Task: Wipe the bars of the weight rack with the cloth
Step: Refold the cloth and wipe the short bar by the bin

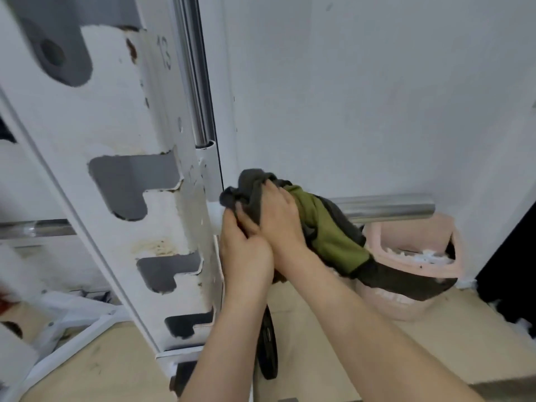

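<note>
Both hands are gripping the cloth (327, 236), which is bunched over the chrome bar (385, 208) where it is jutting from the white rack (162, 227). The left hand (246, 250) is clutching the grey folds from below. It is touching the right hand (280, 219), which is curling over the top. A pink bin (406, 236) is sitting just behind, under the bar's free end.

The cloth (327, 236) hides the chrome bar's (388, 207) inner end at the rack upright (116, 126). The left forearm (232, 329) covers most of the dark weight plate (268, 352), and the upright's lower number (192, 172) is blurred.
</note>
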Action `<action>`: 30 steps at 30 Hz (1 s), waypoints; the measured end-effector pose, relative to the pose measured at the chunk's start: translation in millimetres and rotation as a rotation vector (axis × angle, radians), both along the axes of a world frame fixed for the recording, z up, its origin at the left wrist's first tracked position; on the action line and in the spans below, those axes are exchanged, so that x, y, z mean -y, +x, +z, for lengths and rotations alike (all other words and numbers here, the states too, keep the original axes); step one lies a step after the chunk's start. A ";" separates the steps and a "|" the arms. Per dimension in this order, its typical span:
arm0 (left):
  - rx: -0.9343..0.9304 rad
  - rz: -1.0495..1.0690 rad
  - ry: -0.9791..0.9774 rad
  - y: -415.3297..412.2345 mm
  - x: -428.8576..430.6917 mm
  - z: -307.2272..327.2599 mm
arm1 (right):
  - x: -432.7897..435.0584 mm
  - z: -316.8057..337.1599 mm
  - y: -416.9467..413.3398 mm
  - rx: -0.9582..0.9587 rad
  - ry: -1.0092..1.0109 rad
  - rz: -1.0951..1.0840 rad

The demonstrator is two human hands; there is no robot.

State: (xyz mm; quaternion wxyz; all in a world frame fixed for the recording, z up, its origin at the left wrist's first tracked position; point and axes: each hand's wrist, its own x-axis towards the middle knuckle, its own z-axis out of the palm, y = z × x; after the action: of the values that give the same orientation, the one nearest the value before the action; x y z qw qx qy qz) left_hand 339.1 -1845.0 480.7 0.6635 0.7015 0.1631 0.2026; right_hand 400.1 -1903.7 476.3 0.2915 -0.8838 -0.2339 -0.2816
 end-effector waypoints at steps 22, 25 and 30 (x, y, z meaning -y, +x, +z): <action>-0.006 -0.092 0.741 -6.6 9.6 -20.4 | 97.2 -36.1 9.3 0.157 -0.376 -0.217; -0.010 -0.087 0.945 -7.4 12.2 -21.1 | 162.6 -18.2 15.9 -0.004 -0.315 -0.449; -0.019 -0.096 1.106 -0.3 9.8 -20.0 | 138.6 6.3 18.6 -0.108 -0.166 -0.479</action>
State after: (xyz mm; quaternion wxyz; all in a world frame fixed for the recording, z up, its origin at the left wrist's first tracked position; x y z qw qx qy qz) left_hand 338.8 -1854.8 460.7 0.2034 0.9538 0.0062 0.2212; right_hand 418.7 -2042.3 482.6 0.1549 -0.9486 -0.0244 -0.2748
